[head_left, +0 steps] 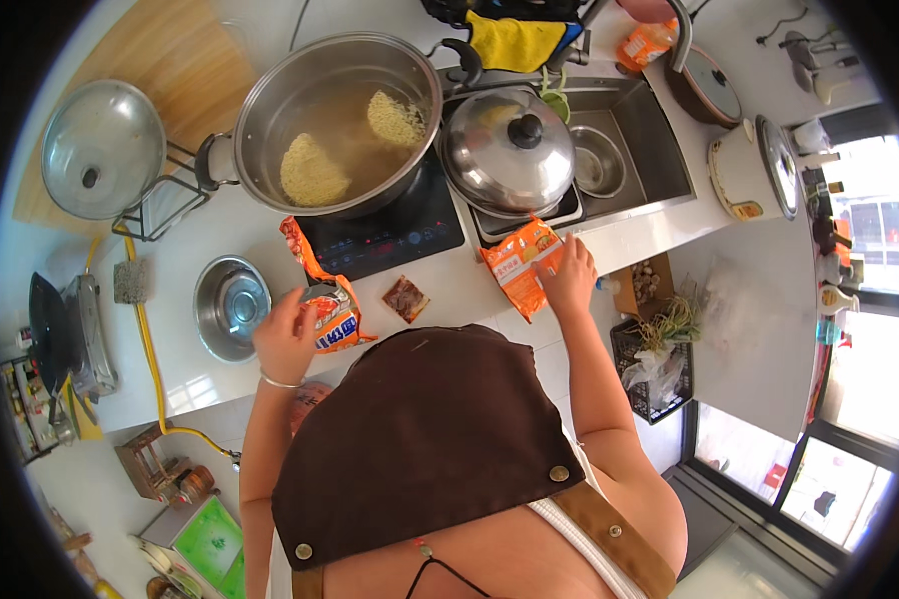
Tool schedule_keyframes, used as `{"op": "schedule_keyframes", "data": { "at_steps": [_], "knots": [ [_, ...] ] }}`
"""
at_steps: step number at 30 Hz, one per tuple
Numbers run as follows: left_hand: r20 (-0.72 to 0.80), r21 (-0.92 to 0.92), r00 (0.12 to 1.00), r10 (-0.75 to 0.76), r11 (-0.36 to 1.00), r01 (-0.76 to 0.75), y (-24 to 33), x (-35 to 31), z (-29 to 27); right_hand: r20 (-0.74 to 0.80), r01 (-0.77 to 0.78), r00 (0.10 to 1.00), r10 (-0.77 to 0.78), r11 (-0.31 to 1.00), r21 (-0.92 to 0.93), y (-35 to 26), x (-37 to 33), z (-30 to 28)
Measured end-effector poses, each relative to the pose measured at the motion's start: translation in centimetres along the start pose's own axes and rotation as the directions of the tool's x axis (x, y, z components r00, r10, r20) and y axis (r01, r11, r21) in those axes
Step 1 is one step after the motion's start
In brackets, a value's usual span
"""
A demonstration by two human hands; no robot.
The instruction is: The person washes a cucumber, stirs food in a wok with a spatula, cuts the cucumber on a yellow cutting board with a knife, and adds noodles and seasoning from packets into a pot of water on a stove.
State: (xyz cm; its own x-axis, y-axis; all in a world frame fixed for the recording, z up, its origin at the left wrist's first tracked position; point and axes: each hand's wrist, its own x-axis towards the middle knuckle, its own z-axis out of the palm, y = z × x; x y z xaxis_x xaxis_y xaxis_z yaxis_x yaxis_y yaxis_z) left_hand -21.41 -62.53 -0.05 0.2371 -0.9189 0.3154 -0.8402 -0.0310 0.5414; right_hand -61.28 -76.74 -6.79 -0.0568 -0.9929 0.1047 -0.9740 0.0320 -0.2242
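Observation:
My left hand [283,344] is at the left edge of a torn, crumpled orange instant noodle packet [338,321], its fingers closed on it. My right hand [569,280] grips the right side of a second orange noodle packet [514,262], which lies at the counter's front edge below the lidded pot. Between the two packets rests a small brown-red seasoning sachet [406,299]. Beyond them, a large steel pot [260,150] holds cloudy liquid with two noodle cakes [313,172] in it. The pot stands on a black induction cooktop [390,240].
A domed-lid pot [509,150] stands between the cooktop and the sink [659,150]. Left of my left hand is a steel bowl [232,307]. A loose lid [103,150] rests on a rack [165,205]. A yellow hose [151,349] hangs over the counter's left part.

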Motion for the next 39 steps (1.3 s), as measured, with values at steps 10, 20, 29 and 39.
{"op": "schedule_keyframes", "data": {
  "at_steps": [10,20,29,39],
  "knots": [
    [0.302,-0.133,0.855,0.421,0.907,-0.399,7.7,3.3,5.8,0.300,-0.477,0.876,0.378,0.590,0.651,8.6,0.2,3.4],
    [0.022,-0.379,0.749,0.662,0.699,-0.606,16.8,8.5,9.6,0.329,-0.177,0.928,-0.174,0.571,0.802,-0.4,-0.7,-7.2],
    [0.368,-0.486,0.826,0.427,0.846,-0.221,16.7,9.6,10.7,0.414,-0.318,0.878,-0.239,0.355,0.879,-5.3,-0.7,-9.2],
    [0.330,-0.456,0.923,0.196,0.890,-0.026,14.4,7.2,9.2,0.402,-0.326,0.893,-0.203,0.324,0.888,-6.5,-0.6,-6.9]
  ]
}}
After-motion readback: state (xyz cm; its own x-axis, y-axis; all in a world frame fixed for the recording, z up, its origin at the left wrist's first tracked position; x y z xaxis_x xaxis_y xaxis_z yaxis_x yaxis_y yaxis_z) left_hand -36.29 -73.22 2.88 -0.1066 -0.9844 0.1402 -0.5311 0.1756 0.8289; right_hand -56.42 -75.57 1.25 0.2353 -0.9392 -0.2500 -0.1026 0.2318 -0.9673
